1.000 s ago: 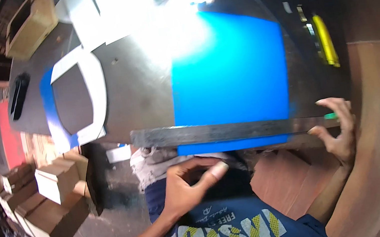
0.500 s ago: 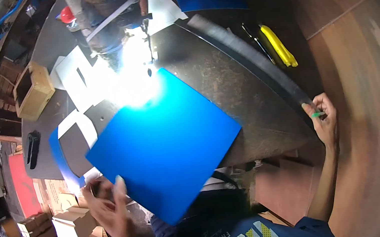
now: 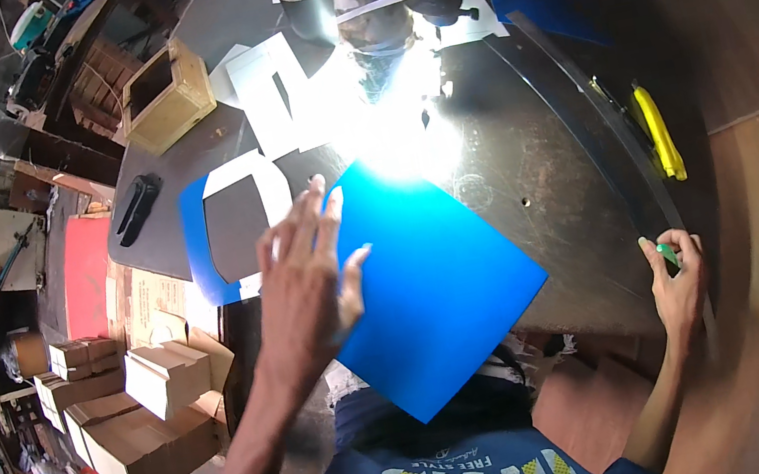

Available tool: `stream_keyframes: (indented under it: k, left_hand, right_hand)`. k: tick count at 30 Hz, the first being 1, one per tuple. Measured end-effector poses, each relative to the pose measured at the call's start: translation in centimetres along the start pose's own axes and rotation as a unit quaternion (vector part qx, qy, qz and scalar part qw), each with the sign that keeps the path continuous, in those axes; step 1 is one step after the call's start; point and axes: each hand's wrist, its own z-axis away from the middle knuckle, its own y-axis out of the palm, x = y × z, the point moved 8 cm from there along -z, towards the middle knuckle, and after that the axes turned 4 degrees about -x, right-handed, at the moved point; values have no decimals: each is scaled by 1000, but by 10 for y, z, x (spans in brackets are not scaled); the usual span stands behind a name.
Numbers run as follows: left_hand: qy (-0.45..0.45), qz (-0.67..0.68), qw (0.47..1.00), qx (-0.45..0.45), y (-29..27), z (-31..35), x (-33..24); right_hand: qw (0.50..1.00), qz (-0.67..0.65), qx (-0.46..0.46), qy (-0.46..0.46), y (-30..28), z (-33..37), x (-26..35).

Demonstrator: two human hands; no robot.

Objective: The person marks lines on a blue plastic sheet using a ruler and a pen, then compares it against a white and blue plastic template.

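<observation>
A square blue sheet (image 3: pixel 456 295) lies on the dark table with one corner overhanging the near edge. Across its left side reaches my left hand (image 3: pixel 300 276), fingers stretched out and slightly apart, gripping nothing. At the table's right edge my right hand (image 3: pixel 680 280) is closed, with a small green piece (image 3: pixel 669 257) pinched between thumb and fingers. What the green piece belongs to is hidden. A long, dark, ruler-like strip (image 3: pixel 593 93) runs from the far side down to that hand; whether the fingers also grip it is unclear.
Glare from a bright light (image 3: pixel 402 131) covers the sheet's far corner. Left lie a blue-and-white cut frame (image 3: pixel 199 238), white cut-outs (image 3: pixel 263 95), a black clip-like tool (image 3: pixel 137 211) and a wooden box (image 3: pixel 170 96). A yellow cutter (image 3: pixel 658 132) lies right; cardboard boxes (image 3: pixel 146 440) stand lower left.
My left hand has moved up and right, from beside the sheet onto it. My right hand stays at the strip's near end. The whole view has shifted.
</observation>
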Motion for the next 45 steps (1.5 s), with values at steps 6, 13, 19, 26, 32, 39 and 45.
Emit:
stream_keyframes:
  k: [6, 13, 19, 26, 32, 39, 45]
  left_hand:
    - [-11, -30, 998, 62, 42, 33, -21]
    - [-39, -9, 998, 50, 47, 36, -33]
    - [-69, 40, 997, -4, 27, 20, -28]
    - [-69, 27, 996, 58, 49, 2, -25]
    - [-49, -54, 996, 43, 53, 3, -31]
    - [-60, -29, 997, 36, 55, 2, -27]
    - [-64, -60, 995, 39, 53, 1, -29]
  right_hand:
    - [991, -127, 34, 9, 11, 11, 19]
    - [974, -196, 110, 16, 1, 73, 64]
    - [958, -210, 175, -88, -3, 86, 138]
    - [958, -186, 139, -170, 5, 100, 126]
    - [965, -168, 126, -159, 10, 114, 113]
    - [961, -165, 125, -181, 12, 114, 115]
    - [962, -147, 133, -187, 15, 116, 112]
